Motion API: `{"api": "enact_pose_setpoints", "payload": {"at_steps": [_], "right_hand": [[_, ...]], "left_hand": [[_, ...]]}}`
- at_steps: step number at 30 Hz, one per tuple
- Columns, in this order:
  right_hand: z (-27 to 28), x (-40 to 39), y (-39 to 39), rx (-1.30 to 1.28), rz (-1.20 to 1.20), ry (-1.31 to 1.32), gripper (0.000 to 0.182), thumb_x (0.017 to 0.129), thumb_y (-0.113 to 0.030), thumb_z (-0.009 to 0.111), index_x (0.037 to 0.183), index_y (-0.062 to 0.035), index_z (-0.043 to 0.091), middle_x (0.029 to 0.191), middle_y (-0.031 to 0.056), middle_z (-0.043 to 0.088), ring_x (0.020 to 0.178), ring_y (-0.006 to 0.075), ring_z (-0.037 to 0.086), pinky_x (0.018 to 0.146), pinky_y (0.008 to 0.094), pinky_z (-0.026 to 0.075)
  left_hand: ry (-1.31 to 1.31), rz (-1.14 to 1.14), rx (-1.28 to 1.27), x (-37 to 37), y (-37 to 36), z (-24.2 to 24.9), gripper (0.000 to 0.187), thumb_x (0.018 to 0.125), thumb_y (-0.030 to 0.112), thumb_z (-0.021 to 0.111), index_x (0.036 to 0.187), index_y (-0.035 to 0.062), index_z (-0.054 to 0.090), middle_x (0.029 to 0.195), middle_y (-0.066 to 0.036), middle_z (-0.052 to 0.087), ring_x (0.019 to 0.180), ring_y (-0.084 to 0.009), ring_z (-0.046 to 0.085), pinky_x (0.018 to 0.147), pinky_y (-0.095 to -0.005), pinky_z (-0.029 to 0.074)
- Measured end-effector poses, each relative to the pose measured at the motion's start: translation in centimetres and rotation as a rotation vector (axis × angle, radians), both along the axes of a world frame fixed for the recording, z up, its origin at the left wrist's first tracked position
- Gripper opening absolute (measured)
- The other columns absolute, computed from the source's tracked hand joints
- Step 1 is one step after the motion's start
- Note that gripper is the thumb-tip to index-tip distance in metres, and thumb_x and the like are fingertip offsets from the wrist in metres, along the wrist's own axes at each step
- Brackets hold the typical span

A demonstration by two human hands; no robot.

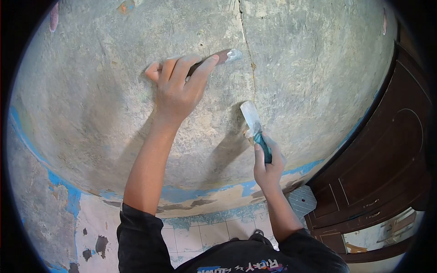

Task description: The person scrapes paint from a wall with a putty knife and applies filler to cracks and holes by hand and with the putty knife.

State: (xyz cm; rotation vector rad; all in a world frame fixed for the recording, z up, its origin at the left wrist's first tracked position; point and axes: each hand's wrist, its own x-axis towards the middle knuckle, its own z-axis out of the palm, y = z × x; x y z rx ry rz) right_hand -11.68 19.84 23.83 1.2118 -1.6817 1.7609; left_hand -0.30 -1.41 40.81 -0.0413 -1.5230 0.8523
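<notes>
A worn, patchy grey wall (214, 95) fills most of the view, with a thin crack (248, 50) running down it from the top. My left hand (178, 91) lies close against the wall, left of the crack. Its fingers close around a dark brown tool handle (221, 57) whose white-smeared end points toward the crack. Much of that tool is hidden under the fingers. Lower right, my right hand (269, 164) grips the green handle of a putty knife (251, 117). Its pale blade points up, the tip just below the crack's visible end. Whitish paste clings near the blade's base.
Dark brown wooden furniture (364, 159) stands along the right side. Blue paint remnants (182, 194) edge the wall's lower part. Below lies a pale tiled floor (195, 236), with a grey angular object (302, 201) near the furniture.
</notes>
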Motion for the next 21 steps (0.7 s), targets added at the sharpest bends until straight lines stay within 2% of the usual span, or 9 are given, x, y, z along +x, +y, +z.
{"api": "enact_pose_setpoints", "payload": {"at_steps": [2, 5, 8, 10, 13, 21], "right_hand": [[0.2, -0.1, 0.0, -0.006, -0.006, 0.014, 0.028, 0.092, -0.004, 0.068, 0.118, 0.0048, 0.067, 0.098, 0.024, 0.072, 0.082, 0.0332, 0.074, 0.071, 0.0368, 0.056], [0.1, 0.1, 0.0, 0.028, -0.008, 0.0, 0.027, 0.093, -0.004, 0.067, 0.117, 0.0053, 0.067, 0.097, 0.0238, 0.073, 0.081, 0.0338, 0.074, 0.071, 0.0369, 0.056], [0.1, 0.6, 0.3, 0.065, 0.003, -0.053, 0.026, 0.093, -0.005, 0.067, 0.117, 0.0057, 0.066, 0.099, 0.0248, 0.073, 0.084, 0.0351, 0.074, 0.072, 0.0369, 0.056], [0.2, 0.5, 0.2, 0.058, 0.015, -0.088, 0.026, 0.093, -0.005, 0.067, 0.117, 0.0057, 0.066, 0.1, 0.0252, 0.073, 0.085, 0.0357, 0.075, 0.073, 0.0368, 0.057], [0.3, 0.3, 0.1, 0.038, -0.009, -0.015, 0.026, 0.094, -0.005, 0.066, 0.117, 0.0054, 0.066, 0.098, 0.0248, 0.073, 0.085, 0.0344, 0.075, 0.073, 0.0357, 0.057], [0.9, 0.9, 0.3, 0.033, 0.01, -0.079, 0.025, 0.096, -0.007, 0.066, 0.118, 0.0042, 0.066, 0.101, 0.0242, 0.073, 0.085, 0.0298, 0.075, 0.072, 0.0341, 0.056]], "left_hand": [[-0.007, 0.013, 0.017, 0.1, -0.1, -0.1, 0.032, 0.085, 0.018, 0.079, 0.116, 0.0273, 0.073, 0.098, 0.008, 0.065, 0.087, -0.0097, 0.053, 0.085, -0.0368, 0.025], [-0.007, 0.009, 0.016, 0.0, -0.2, -0.1, 0.033, 0.085, 0.018, 0.079, 0.116, 0.0277, 0.073, 0.098, 0.009, 0.064, 0.087, -0.0098, 0.052, 0.085, -0.0373, 0.025], [0.003, -0.015, -0.013, 0.0, -0.1, 0.1, 0.036, 0.082, 0.01, 0.077, 0.114, 0.0258, 0.076, 0.098, 0.008, 0.064, 0.083, -0.0111, 0.05, 0.087, -0.0351, 0.025], [0.005, -0.012, -0.018, 0.0, -0.3, 0.1, 0.036, 0.082, 0.01, 0.077, 0.114, 0.0258, 0.076, 0.098, 0.008, 0.064, 0.082, -0.0111, 0.05, 0.087, -0.035, 0.025], [-0.002, -0.013, -0.013, 0.0, -0.2, 0.0, 0.036, 0.082, 0.01, 0.077, 0.114, 0.0257, 0.076, 0.098, 0.008, 0.064, 0.082, -0.011, 0.05, 0.087, -0.035, 0.025], [0.003, -0.023, -0.013, 0.0, -0.2, 0.1, 0.037, 0.082, 0.01, 0.078, 0.115, 0.025, 0.076, 0.098, 0.007, 0.064, 0.083, -0.0115, 0.05, 0.086, -0.0352, 0.026]]}}
